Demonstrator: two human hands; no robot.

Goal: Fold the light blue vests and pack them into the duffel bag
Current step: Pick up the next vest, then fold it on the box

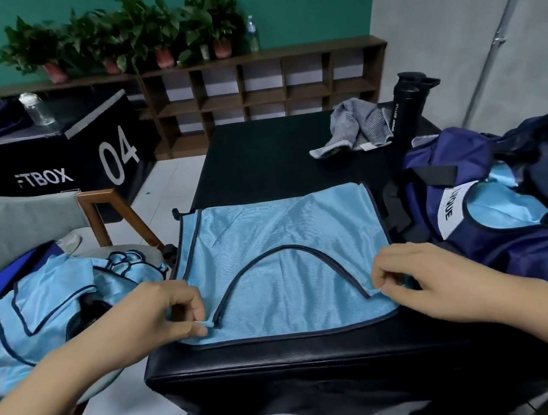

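Both hands, left hand (171,309) and right hand (408,273), pinch the near shoulder straps of a vest (283,264) spread flat on a black box (284,361).

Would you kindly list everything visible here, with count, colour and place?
Light blue mesh vest: one, navy-trimmed, flat on black padded box.
Loose vests: pile, light blue, left.
Navy fabric duffel bag: one, right, light blue cloth inside.
Grey towel: one, far end of box.
Black sport bottle: one, beside towel.
Second black box: one, marked "04", far left.
Potted plants: several, green, on wooden shelf.
Left hand, right hand: fingers pinching the vest's shoulder straps.
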